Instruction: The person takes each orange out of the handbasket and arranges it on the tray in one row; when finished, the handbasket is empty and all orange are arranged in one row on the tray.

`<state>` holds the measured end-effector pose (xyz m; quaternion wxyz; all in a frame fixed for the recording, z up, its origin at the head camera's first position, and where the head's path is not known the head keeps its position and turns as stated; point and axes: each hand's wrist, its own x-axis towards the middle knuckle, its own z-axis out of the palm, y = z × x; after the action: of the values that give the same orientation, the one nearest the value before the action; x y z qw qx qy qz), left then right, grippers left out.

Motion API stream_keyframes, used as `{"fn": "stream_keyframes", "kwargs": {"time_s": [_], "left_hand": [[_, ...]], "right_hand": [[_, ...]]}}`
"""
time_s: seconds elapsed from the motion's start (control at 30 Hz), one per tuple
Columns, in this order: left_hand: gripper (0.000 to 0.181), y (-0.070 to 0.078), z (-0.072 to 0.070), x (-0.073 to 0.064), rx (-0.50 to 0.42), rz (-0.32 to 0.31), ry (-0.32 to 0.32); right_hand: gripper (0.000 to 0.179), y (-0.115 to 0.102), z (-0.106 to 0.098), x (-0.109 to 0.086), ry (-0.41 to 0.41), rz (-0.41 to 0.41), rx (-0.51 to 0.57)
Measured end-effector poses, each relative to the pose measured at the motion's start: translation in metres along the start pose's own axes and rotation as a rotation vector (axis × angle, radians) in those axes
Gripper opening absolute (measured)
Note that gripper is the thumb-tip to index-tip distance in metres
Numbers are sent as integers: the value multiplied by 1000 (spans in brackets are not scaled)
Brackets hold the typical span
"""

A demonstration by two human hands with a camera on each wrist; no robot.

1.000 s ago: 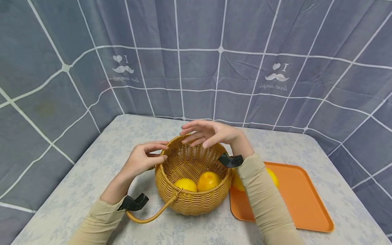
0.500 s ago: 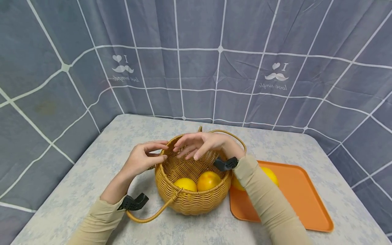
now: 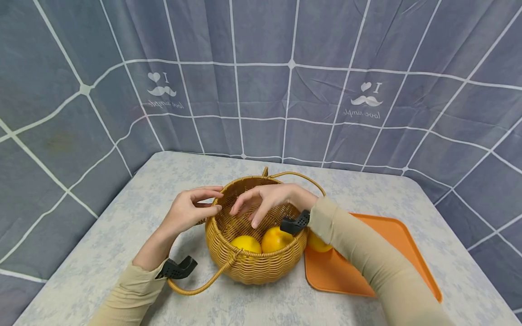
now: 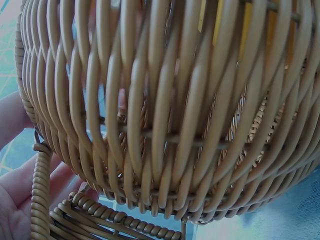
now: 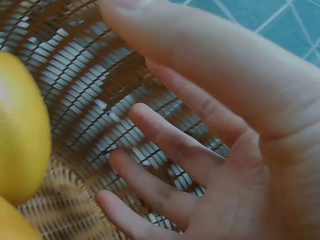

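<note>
A round wicker basket stands on the table, holding a yellow fruit and an orange-tinged yellow fruit. My left hand holds the basket's left rim between thumb and fingers; its left wrist view is mostly filled by the woven wall. Inside the basket opening hovers my right hand, fingers loosely spread and nothing in them. In the right wrist view, its fingers point toward the inner weave, to the right of a large yellow fruit.
An orange tray lies right of the basket, partly under my right sleeve. Another yellow fruit is on it near the basket. One rope-like handle droops at the front left; another handle stands at the back.
My right hand has moved from above the back rim leftward, nearer and down into the basket opening. The back handle has come into view. My left hand stays put.
</note>
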<state>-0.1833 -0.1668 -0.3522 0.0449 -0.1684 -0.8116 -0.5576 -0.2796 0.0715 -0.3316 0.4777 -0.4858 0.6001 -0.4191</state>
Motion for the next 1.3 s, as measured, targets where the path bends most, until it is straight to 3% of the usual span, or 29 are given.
{"fn": "stream_keyframes", "kwargs": {"time_s": [0.17, 0.47, 0.87, 1.3], "left_hand": [[29, 1, 0, 1, -1, 1, 1], [30, 1, -3, 6, 2, -24, -11], [27, -2, -9, 12, -14, -23, -21], [28, 0, -9, 12, -14, -33, -26]], "right_hand": [[56, 2, 1, 5, -40, 123, -38], [66, 4, -1, 10, -167, 315, 70], [72, 5, -6, 15, -316, 372, 13], [67, 3, -4, 16, -282, 420, -54]]}}
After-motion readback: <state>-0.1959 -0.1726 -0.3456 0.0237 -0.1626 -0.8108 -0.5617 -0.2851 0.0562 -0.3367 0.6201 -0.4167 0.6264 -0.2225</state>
